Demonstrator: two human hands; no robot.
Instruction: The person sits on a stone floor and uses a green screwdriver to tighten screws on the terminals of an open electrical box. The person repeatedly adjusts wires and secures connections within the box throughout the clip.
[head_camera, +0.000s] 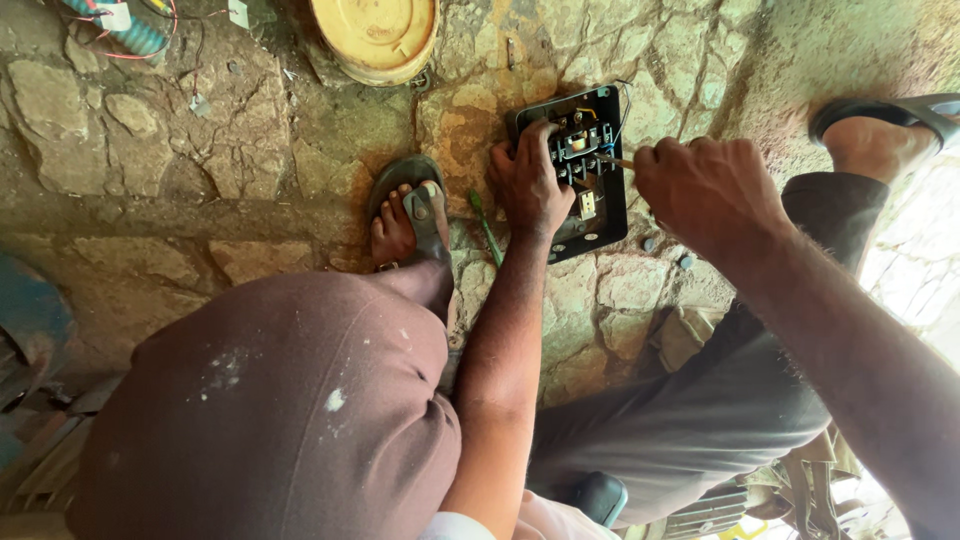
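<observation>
Left hand (528, 180) was pressed flat on the black panel (600, 215), right hand (705, 190) fisted round a screwdriver (615, 159). Probably best keeping that panel pinned so the tip wouldn't slip.

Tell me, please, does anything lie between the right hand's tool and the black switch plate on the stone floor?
Nothing visible does. The right hand holds a thin tool whose tip already reaches the parts on the black switch plate, while the left hand presses on the plate beside it.
</observation>
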